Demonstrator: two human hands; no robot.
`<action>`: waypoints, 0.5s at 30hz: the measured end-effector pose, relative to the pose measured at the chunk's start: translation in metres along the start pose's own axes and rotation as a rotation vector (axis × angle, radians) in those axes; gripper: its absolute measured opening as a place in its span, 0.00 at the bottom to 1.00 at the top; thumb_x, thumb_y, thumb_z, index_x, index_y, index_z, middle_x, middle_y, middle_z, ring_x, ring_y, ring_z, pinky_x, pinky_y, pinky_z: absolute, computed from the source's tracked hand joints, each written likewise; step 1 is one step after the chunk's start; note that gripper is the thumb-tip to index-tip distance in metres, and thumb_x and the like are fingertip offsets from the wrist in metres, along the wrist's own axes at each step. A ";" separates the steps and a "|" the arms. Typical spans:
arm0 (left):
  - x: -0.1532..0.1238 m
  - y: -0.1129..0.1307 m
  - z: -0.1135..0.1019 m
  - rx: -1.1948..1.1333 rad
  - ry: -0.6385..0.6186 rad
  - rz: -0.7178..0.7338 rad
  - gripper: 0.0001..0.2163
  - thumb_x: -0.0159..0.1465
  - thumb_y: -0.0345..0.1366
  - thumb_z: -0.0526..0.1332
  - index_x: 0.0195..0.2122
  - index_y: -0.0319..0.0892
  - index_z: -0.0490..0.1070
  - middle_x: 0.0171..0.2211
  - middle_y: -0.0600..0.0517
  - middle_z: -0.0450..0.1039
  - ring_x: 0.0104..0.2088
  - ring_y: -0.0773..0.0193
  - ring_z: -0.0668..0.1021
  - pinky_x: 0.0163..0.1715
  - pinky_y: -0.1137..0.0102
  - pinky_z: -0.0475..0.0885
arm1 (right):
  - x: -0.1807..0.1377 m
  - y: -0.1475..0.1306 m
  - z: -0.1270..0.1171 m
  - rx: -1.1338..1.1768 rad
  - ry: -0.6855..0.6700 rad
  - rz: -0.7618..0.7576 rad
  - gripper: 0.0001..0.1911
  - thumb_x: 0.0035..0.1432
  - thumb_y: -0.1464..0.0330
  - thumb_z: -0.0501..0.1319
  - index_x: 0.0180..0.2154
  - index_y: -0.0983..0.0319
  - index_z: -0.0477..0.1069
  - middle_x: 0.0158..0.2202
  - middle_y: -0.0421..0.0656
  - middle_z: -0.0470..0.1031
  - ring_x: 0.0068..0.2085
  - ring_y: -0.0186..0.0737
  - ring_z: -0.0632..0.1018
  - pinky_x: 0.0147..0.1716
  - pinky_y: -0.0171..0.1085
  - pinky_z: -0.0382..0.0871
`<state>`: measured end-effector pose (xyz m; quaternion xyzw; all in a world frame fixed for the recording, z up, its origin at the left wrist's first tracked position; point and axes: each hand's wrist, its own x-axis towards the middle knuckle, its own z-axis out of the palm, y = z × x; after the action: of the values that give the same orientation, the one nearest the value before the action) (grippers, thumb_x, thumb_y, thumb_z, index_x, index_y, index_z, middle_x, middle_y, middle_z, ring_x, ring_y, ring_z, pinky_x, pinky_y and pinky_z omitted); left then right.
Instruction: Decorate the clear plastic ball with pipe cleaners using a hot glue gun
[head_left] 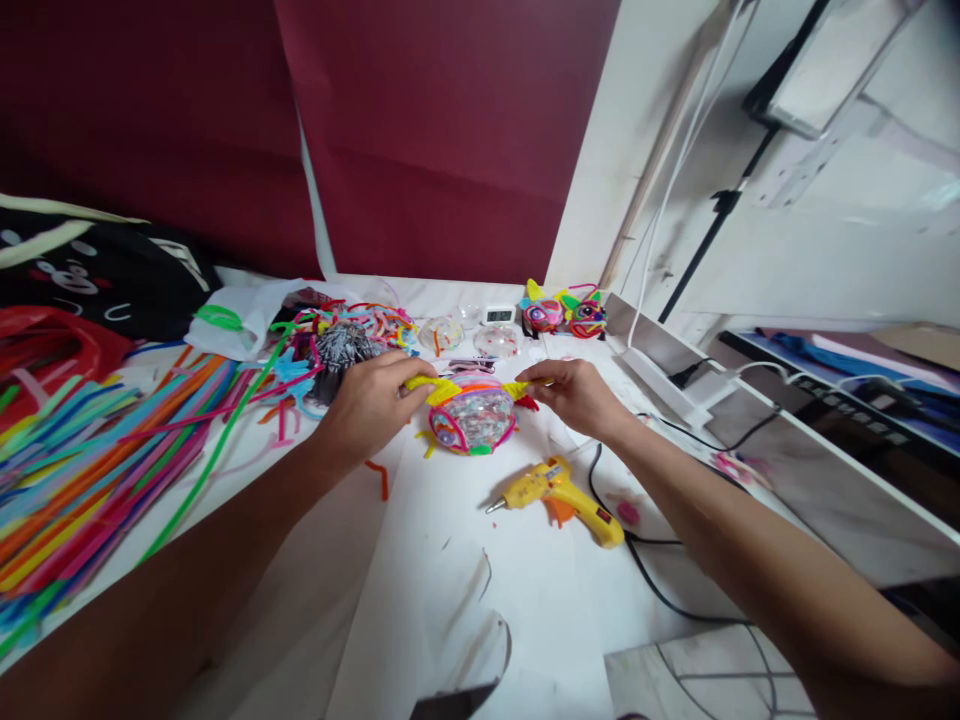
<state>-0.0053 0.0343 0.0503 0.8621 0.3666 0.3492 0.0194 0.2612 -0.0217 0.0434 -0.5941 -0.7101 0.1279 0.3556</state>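
A clear ball (474,418) wrapped in pink, orange and green pipe cleaners rests on the white table (450,590). Across its top lies a yellow pipe cleaner (450,388). My left hand (371,400) is closed on the left end of that yellow pipe cleaner. My right hand (576,395) pinches its right end. Both hands hover just above the table on either side of the ball.
A yellow glue gun (559,492) with a black cord lies in front of the ball. Many coloured pipe cleaners (90,460) are spread at the left. Two finished decorated balls (564,314), clear balls (496,341) and a small clock (499,314) stand at the back. A power strip (660,385) lies at the right.
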 end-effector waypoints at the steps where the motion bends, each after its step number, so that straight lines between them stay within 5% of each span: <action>1: 0.000 0.000 0.000 0.002 0.000 0.005 0.10 0.61 0.36 0.58 0.37 0.42 0.79 0.35 0.52 0.78 0.27 0.66 0.74 0.38 0.71 0.72 | 0.000 -0.001 0.000 -0.015 0.002 -0.004 0.14 0.55 0.78 0.61 0.39 0.63 0.82 0.39 0.45 0.84 0.37 0.42 0.83 0.41 0.38 0.76; 15: -0.003 -0.006 0.001 -0.017 -0.001 0.004 0.11 0.63 0.38 0.57 0.38 0.41 0.79 0.36 0.49 0.79 0.30 0.63 0.76 0.37 0.69 0.72 | 0.004 -0.011 0.007 -0.124 0.020 -0.073 0.16 0.55 0.80 0.60 0.40 0.61 0.83 0.38 0.43 0.85 0.37 0.42 0.84 0.40 0.36 0.75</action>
<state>-0.0096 0.0364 0.0456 0.8628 0.3621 0.3518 0.0261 0.2482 -0.0189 0.0466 -0.5900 -0.7341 0.0649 0.3297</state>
